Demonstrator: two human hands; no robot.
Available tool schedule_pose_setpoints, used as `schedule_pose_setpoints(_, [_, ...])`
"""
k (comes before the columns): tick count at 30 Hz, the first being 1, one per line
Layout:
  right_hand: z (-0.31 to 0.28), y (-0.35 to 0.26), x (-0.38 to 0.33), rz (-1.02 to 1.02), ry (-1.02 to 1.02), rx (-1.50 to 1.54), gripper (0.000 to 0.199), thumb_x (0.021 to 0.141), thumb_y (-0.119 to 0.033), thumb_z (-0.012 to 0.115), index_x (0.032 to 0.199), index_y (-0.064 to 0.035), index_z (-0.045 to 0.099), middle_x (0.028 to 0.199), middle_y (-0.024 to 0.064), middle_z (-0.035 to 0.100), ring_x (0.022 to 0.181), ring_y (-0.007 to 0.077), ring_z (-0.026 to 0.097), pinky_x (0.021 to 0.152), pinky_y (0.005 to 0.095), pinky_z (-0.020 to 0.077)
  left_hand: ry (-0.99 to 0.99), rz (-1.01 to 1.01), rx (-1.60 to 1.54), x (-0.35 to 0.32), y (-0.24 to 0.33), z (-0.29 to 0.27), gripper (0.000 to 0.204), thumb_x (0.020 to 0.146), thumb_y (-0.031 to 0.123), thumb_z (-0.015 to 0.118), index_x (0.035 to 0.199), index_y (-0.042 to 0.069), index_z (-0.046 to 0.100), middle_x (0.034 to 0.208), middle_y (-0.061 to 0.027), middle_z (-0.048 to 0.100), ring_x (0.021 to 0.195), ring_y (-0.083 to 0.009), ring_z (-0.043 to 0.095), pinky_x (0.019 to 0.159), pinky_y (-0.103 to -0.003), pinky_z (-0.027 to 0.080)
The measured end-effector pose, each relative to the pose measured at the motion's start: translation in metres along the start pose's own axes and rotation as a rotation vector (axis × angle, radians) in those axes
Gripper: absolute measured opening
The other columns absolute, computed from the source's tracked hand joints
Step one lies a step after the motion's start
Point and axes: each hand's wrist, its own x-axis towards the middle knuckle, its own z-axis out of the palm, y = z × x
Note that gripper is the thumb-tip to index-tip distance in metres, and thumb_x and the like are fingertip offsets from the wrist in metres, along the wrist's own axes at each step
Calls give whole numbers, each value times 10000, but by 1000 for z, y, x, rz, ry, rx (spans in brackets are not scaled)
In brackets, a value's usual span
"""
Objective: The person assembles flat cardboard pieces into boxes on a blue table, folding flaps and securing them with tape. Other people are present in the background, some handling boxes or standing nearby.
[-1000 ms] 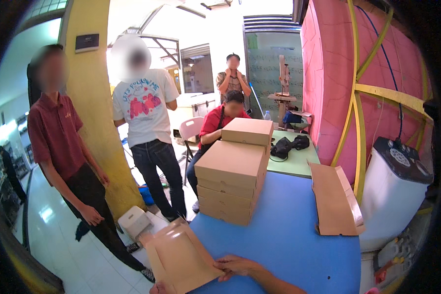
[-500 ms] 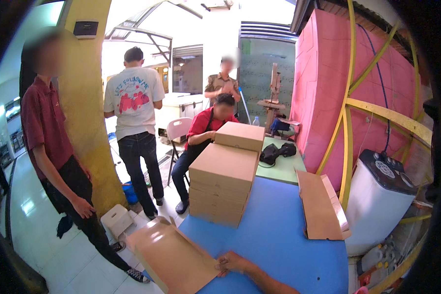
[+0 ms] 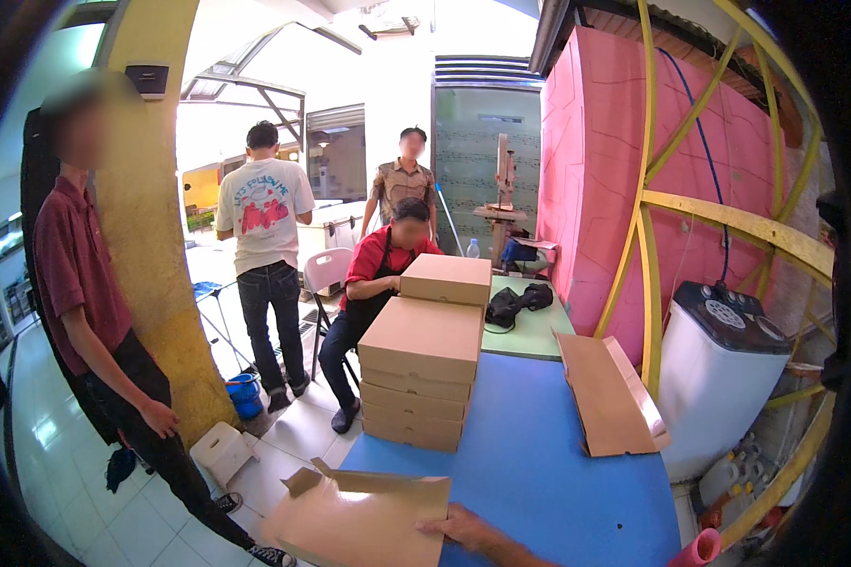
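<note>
A partly folded brown cardboard box (image 3: 359, 515) with raised flaps lies at the near left corner of the blue table, partly past its edge. My right hand (image 3: 452, 525) pinches its right side, fingers closed on the board. The forearm comes in from the lower edge. My left hand does not show. Beyond the cardboard, a stack of closed brown boxes (image 3: 416, 345) stands at the table's left edge, with one smaller-looking box (image 3: 446, 278) on top toward the back.
A flat, creased cardboard piece (image 3: 610, 397) lies at the right edge of the blue table (image 3: 548, 472). Dark cloth-like items (image 3: 518, 304) rest on a green table behind. A seated person (image 3: 378, 274) is behind the stack; others stand left and back. A white washing machine (image 3: 719, 378) stands right.
The cardboard box in my right hand has turned, and its right side is higher. The view has shifted slightly. The person standing at the back has lowered their hands.
</note>
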Motion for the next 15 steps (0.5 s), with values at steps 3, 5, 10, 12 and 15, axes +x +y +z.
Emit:
schedule_pose_setpoints(3, [-17,-33,-22,-68,-76,-172,430,903,-189,715,1279,-19,594,1213,78,641,1103,190,604,963,347,490,-124,279,358,-22,55,-6,393,936,299,667,1184,-4,632,971,-103,715,852,-159,665,771,-325,551])
schedule_pose_setpoints(5, [-18,-58,-37,-240,-155,-296,418,919,-187,695,1285,-16,587,1210,77,646,1114,191,594,971,348,477,185,647,608,-34,98,-2,308,916,271,680,1094,20,668,915,-99,716,802,-168,671,716,-344,544])
schedule_pose_setpoints(10, [4,-116,-61,-516,-389,-688,378,949,-235,652,1242,-4,594,1170,123,659,1093,220,591,960,364,465,689,1027,1528,-49,217,14,779,736,409,831,1346,54,500,1294,-193,573,1262,-376,504,1049,-497,430])
schedule_pose_setpoints(12, [15,-136,-69,-582,-489,-741,406,954,-326,633,1189,4,613,1129,206,659,1034,286,622,917,386,480,510,1044,1594,-50,247,24,763,753,397,820,1354,63,491,1239,-183,609,1207,-353,555,1013,-478,462])
schedule_pose_setpoints(15, [20,-173,-86,-574,-487,-1060,362,943,-313,633,1152,-17,633,1020,221,662,942,333,625,865,415,482,411,919,1662,-51,270,37,696,778,329,806,1350,76,500,1134,-160,664,1106,-313,630,935,-441,513])
